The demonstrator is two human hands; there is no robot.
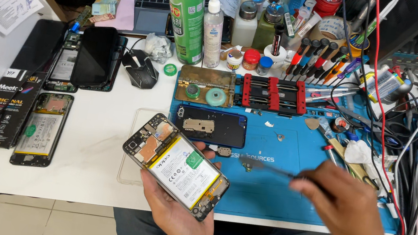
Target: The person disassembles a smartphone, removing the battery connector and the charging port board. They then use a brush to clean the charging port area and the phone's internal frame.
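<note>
Your left hand has a firm grip on the opened phone, held above the table edge. Your right hand, blurred, pinches tweezers over the blue mat. Farther back sits the spray can.

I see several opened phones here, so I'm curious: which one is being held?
The opened phone with the white battery, tilted in the left hand above the table edge. The other opened phones lie flat at the table's left.

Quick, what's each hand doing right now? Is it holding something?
Left hand: closed around the opened phone, back cover off, battery showing.
Right hand: blurred, gripping thin tweezers that point left over the blue mat.
</note>
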